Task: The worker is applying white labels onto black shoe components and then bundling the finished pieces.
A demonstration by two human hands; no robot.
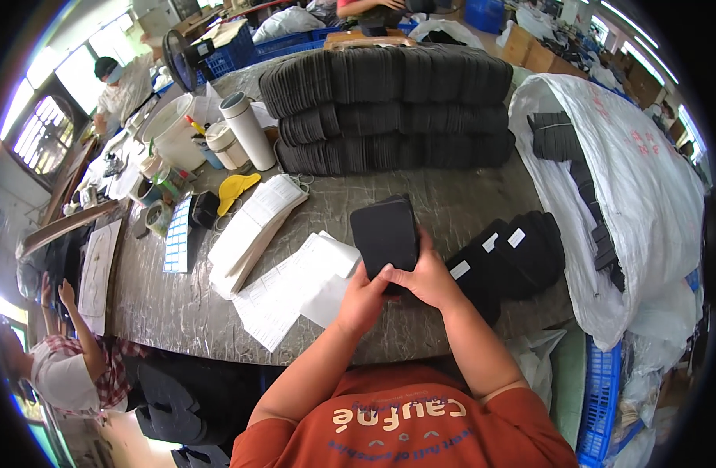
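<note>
Between my two hands, over the near middle of the table, is a stack of black cut pieces (384, 234) with rounded corners. My left hand (363, 299) grips its near left corner. My right hand (430, 274) wraps its right side, thumb across the near edge. Just to the right lie several black bundles (529, 261) with small white labels. Loose printed paper sheets (284, 292) spread to the left of my hands, beside a thick pile of long white paper strips (256, 226). Long rows of black pieces (389, 109) stand stacked at the table's far side.
A white woven sack (631, 164) with black bundles inside lies open at the right, above a blue crate (600, 398). At left stand a white thermos (247, 129), a bucket (175, 132), a label sheet (178, 238) and a fan (182, 61). Other people work at left and far.
</note>
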